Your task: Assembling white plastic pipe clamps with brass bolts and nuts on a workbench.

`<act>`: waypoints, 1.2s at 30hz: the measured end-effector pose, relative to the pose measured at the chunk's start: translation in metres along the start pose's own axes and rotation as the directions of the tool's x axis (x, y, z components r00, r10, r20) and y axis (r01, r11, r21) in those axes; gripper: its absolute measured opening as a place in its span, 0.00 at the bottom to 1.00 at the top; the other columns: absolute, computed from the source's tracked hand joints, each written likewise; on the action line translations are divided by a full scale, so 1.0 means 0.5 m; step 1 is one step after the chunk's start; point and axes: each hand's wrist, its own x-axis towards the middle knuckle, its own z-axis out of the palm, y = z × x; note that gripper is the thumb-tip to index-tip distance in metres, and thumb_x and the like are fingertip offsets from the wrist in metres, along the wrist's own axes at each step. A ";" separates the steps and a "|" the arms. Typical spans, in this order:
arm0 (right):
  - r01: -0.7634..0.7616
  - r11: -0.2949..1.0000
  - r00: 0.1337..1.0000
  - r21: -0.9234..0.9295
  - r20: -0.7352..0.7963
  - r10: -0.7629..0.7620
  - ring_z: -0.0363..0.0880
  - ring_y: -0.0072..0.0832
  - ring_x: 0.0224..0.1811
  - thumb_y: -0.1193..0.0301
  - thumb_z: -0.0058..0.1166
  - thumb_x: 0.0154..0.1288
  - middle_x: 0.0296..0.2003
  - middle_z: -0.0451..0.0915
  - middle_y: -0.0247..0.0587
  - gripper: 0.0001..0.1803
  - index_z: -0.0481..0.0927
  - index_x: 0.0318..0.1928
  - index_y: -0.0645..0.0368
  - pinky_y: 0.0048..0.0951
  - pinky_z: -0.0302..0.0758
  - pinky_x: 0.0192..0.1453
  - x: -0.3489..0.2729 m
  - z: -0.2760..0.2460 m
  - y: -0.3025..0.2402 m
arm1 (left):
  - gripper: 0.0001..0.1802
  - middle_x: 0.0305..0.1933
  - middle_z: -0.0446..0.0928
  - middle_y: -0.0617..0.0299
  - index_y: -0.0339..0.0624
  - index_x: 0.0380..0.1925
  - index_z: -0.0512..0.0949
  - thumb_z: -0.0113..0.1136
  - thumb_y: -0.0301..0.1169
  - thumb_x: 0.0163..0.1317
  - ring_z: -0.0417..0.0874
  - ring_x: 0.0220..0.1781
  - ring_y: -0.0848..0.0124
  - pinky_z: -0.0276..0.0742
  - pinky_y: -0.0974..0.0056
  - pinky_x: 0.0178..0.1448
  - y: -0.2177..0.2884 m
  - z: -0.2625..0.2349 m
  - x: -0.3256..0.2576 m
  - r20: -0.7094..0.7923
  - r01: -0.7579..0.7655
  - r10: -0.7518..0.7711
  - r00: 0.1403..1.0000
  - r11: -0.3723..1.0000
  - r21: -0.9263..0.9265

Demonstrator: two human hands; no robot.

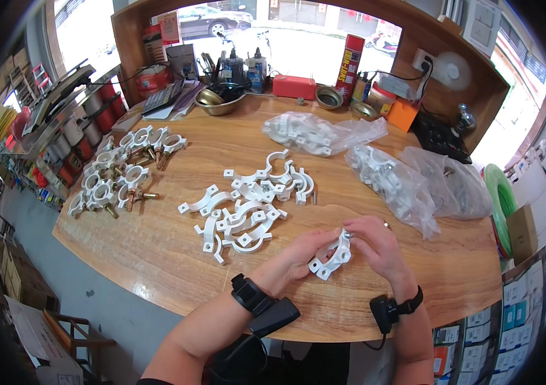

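Over the near right part of the wooden table, my left hand (pixel 304 252) grips a white plastic pipe clamp (pixel 333 263) made of two curved halves. At the clamp's upper end, the fingers of my right hand (pixel 381 249) are closed round a small metal screw (pixel 348 235). Part of the clamp is hidden behind my left fingers. To the left of my hands lies a loose pile of white clamp halves (pixel 245 221). Farther left, a group of ring-shaped clamps (pixel 101 192) has brass-coloured bolts attached. A lone bolt (pixel 315 198) rests beside the pile.
Clear plastic bags, one of white clamp halves (pixel 305 133) and others (pixel 392 183) (pixel 456 186), lie at the right. Metal bowls (pixel 218 102), a red spray can (pixel 349 67) and a red box (pixel 294 86) stand along the back. A green hose coil (pixel 503 199) is beyond the right edge.
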 end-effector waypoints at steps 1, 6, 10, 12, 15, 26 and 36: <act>0.031 0.999 0.999 -0.028 0.033 -0.031 0.71 0.36 0.42 0.81 0.50 0.47 0.39 0.75 0.41 0.12 0.74 0.36 0.62 0.31 0.67 0.46 0.002 0.000 0.000 | 0.14 0.24 0.73 0.64 0.40 0.32 0.71 0.45 0.40 0.60 0.73 0.21 0.77 0.70 0.73 0.21 -0.001 -0.003 0.000 -0.001 -0.001 0.001 1.000 1.000 0.000; 0.108 0.990 0.994 -0.095 0.025 -0.107 0.71 0.37 0.42 0.81 0.50 0.47 0.39 0.75 0.41 0.12 0.74 0.36 0.63 0.32 0.67 0.46 0.003 -0.006 0.000 | 0.15 0.24 0.73 0.64 0.39 0.33 0.71 0.45 0.40 0.60 0.73 0.21 0.76 0.71 0.72 0.21 -0.005 -0.008 0.009 -0.019 -0.013 0.012 1.000 0.999 -0.048; 0.026 1.000 1.000 -0.013 0.000 -0.026 0.70 0.39 0.44 0.81 0.49 0.48 0.40 0.74 0.43 0.12 0.74 0.37 0.64 0.33 0.66 0.49 0.002 0.003 -0.011 | 0.15 0.25 0.73 0.63 0.38 0.33 0.71 0.45 0.40 0.60 0.73 0.21 0.76 0.71 0.72 0.21 -0.001 -0.012 0.010 -0.029 -0.035 0.032 0.999 0.996 -0.084; -0.009 1.000 1.000 0.029 -0.014 0.009 0.70 0.39 0.45 0.81 0.49 0.48 0.40 0.74 0.44 0.12 0.74 0.37 0.64 0.33 0.65 0.50 0.002 0.005 -0.016 | 0.15 0.25 0.73 0.63 0.38 0.33 0.71 0.45 0.40 0.61 0.73 0.22 0.76 0.71 0.72 0.22 0.002 -0.010 0.003 -0.025 -0.035 0.033 0.999 0.996 -0.082; 0.004 1.000 1.000 0.026 0.015 -0.004 0.68 0.39 0.47 0.81 0.49 0.49 0.42 0.73 0.44 0.13 0.74 0.38 0.65 0.33 0.64 0.51 0.001 -0.003 -0.016 | 0.13 0.26 0.74 0.64 0.38 0.34 0.72 0.45 0.38 0.61 0.74 0.24 0.78 0.71 0.75 0.24 0.005 -0.016 0.005 -0.009 -0.053 0.053 0.999 0.995 -0.079; 0.053 0.998 0.996 -0.030 -0.064 -0.055 0.71 0.37 0.44 0.79 0.50 0.49 0.39 0.75 0.42 0.11 0.75 0.37 0.62 0.32 0.66 0.48 -0.001 0.009 0.003 | 0.12 0.25 0.72 0.63 0.39 0.32 0.71 0.45 0.37 0.61 0.74 0.23 0.77 0.70 0.74 0.23 0.012 -0.008 0.004 0.050 -0.058 0.057 0.997 0.998 0.006; 0.070 0.986 0.994 -0.154 -0.072 -0.082 0.73 0.34 0.38 0.74 0.53 0.49 0.34 0.76 0.38 0.09 0.73 0.34 0.60 0.31 0.67 0.42 -0.006 0.014 0.010 | 0.12 0.24 0.72 0.65 0.39 0.32 0.71 0.46 0.37 0.61 0.72 0.22 0.78 0.69 0.75 0.23 0.006 -0.007 -0.001 0.051 -0.048 0.047 0.998 0.999 0.017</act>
